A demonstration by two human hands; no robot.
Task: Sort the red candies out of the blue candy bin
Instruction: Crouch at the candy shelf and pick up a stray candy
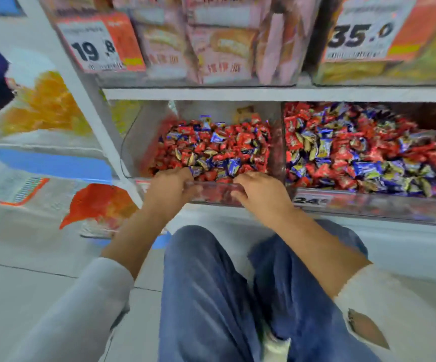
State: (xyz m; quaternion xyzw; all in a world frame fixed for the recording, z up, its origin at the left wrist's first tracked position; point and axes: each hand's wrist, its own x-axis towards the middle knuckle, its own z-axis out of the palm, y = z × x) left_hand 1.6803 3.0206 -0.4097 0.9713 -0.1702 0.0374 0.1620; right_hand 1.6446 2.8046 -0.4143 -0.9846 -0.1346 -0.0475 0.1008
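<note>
Down on the lower shelf, two clear bins sit side by side, each running its long axis back from the shelf's front edge into the rack, open tops facing up and toward the camera. Both hands work at the left bin: the left hand and the right hand rest over its clear front lip, palms down, wrists bent, forearms reaching up from the pushed-back pale sleeves. Each hand's fingers curl over the lip with the fingertips dipping among the nearest sweets; whether either hand actually pinches a wrapper cannot be told, since the tips are buried and the picture is soft. Inside the left bin the red candies dominate, small crinkled wrappers lying every which way, with scattered blue candies mixed among them, thickest near the front between the two hands. The right bin, just beside it past a clear divider wall, holds a more even mix of red and blue wrappers heaped higher. A price tag fronts that bin. Above, pink boxed snacks fill the upper shelf, flanked by price cards reading 19.8 and 35.0. Knees in blue jeans fill the foreground below the forearms.
</note>
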